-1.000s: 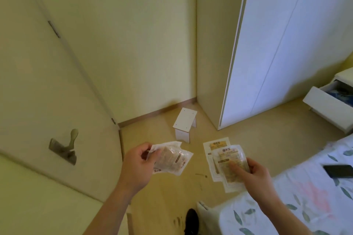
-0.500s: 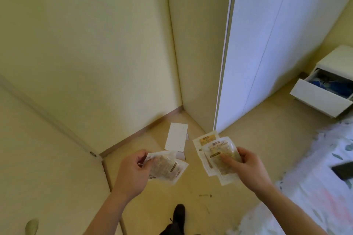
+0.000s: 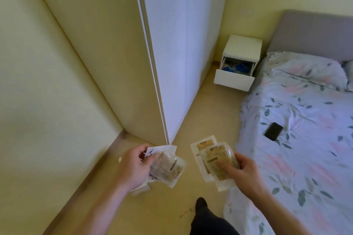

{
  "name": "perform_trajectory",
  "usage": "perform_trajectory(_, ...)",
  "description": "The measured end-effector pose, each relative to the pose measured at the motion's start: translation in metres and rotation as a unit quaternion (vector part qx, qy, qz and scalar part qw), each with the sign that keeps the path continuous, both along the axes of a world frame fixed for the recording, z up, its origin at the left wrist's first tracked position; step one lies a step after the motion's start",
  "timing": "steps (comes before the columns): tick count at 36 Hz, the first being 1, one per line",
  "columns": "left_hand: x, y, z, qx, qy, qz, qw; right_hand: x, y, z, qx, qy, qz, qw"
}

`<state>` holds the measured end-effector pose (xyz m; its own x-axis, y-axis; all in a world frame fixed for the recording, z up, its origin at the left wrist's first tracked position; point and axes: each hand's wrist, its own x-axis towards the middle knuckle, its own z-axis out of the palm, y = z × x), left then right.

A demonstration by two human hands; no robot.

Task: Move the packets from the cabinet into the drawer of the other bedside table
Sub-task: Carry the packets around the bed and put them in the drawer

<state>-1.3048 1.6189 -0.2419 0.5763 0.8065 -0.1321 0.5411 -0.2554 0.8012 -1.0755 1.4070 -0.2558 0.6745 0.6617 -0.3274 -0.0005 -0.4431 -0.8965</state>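
My left hand (image 3: 133, 168) grips a small bunch of clear packets (image 3: 168, 168) with brownish contents, held over the floor. My right hand (image 3: 240, 171) holds another stack of clear packets with yellow labels (image 3: 212, 156), thumb pressed on top. Ahead at the far right of the floor stands a white bedside table (image 3: 242, 47) beside the bed, its drawer (image 3: 233, 78) pulled out, with blue items inside. Both hands are well short of that drawer.
A tall white wardrobe (image 3: 172, 44) with shut doors stands ahead on the left of the passage. The bed (image 3: 305, 120) with a floral cover fills the right side; a black phone (image 3: 273, 131) lies on it. My foot (image 3: 201, 204) is on the beige floor between them.
The view has swung to the right: the door and small stool have left the frame, and the bed and bedside table have come into view. Both hands keep their packets.
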Motion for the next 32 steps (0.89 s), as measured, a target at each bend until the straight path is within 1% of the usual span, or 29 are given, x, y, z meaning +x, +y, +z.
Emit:
perform_trajectory(6,0.086,0.046,-0.004,-0.049,0.018,-0.110,0.993,0.051,0.014,-0.012,-0.006,0.005,-0.099,0.995)
perform_trajectory(11,0.164,0.092,-0.005,-0.037,0.021,-0.150,0.988,0.111,0.043,-0.022,0.000,0.017,-0.140,0.990)
perform_trajectory(16,0.243,0.142,-0.007,-0.021,0.031,-0.144,0.989,0.181,0.084,-0.024,0.009,0.045,-0.168,0.985)
perform_trajectory(20,0.307,0.175,-0.010,-0.005,0.030,-0.121,0.992,0.247,0.118,-0.019,0.003,0.060,-0.158,0.986)
perform_trajectory(25,0.380,0.209,-0.010,0.010,0.032,-0.101,0.994,0.327,0.158,-0.007,-0.018,0.036,-0.130,0.991)
perform_trajectory(32,0.469,0.267,-0.015,0.004,0.024,-0.105,0.994,0.422,0.226,0.001,-0.010,0.026,-0.139,0.990)
